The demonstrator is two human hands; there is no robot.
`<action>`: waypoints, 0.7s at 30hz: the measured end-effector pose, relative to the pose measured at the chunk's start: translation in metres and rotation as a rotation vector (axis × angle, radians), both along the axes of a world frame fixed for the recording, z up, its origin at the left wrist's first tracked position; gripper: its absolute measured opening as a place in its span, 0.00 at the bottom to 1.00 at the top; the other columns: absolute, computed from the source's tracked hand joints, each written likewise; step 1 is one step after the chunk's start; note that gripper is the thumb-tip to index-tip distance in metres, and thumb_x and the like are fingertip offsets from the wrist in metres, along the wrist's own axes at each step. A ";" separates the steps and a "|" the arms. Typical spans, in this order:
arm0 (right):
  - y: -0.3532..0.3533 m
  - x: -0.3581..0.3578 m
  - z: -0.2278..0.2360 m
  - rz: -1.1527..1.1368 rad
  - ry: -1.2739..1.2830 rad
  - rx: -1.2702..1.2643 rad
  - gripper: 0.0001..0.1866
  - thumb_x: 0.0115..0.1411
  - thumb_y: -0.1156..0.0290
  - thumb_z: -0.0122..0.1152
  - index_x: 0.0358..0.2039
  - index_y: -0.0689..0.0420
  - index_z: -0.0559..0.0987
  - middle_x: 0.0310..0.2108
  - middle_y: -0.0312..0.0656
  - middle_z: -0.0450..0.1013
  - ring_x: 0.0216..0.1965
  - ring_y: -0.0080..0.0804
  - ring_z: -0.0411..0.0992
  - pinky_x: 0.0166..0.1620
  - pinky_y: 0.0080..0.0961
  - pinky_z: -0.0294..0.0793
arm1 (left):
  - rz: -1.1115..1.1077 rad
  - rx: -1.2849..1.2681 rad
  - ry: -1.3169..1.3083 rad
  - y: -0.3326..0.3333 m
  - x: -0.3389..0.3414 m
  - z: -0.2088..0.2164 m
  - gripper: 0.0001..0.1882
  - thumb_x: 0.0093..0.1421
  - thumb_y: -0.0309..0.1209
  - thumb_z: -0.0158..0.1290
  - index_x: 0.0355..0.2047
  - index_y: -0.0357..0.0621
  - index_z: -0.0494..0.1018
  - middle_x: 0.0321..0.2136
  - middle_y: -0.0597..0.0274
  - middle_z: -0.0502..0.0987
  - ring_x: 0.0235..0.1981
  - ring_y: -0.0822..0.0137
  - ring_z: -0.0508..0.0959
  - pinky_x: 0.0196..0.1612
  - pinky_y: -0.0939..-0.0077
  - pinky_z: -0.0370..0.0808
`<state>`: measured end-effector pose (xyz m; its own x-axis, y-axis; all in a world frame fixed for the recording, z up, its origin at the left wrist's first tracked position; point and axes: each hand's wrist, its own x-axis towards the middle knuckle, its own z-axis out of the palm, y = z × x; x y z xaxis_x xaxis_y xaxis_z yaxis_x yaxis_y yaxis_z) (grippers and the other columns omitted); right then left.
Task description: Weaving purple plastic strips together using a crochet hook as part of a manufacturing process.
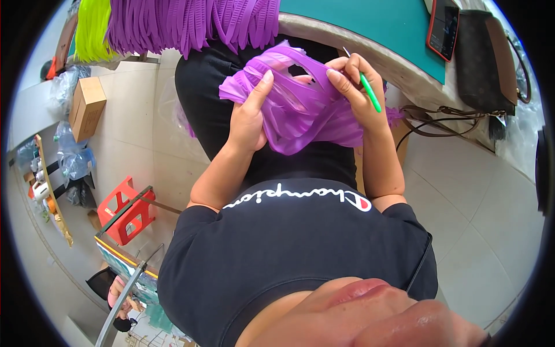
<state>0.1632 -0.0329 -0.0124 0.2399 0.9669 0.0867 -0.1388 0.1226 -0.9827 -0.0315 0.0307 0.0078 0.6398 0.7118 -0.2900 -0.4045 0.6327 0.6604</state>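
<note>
The purple sheet looks glossy, the green handle smooth plastic.

Black short-sleeved fabric T-shirt; white cursive lettering and small rounded red-and-white emblem on T-shirt's chest; round black neckband at T-shirt's top; black cloth trousers below T-shirt.

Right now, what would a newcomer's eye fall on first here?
The bright purple sheet, held between the left hand and right hand over dark trousers. Next, the green-handled tool in the right hand, then purple strips massed at the top, with lime-green strips to their left.
</note>
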 end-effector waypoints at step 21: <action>-0.005 -0.003 -0.003 -0.157 -0.004 0.262 0.22 0.66 0.54 0.51 0.43 0.63 0.68 0.40 0.43 0.65 0.38 0.26 0.66 0.49 0.27 0.66 | -0.012 -0.106 0.191 -0.008 0.010 -0.013 0.12 0.58 0.26 0.59 0.41 0.42 0.73 0.37 0.63 0.77 0.41 0.70 0.77 0.46 0.75 0.75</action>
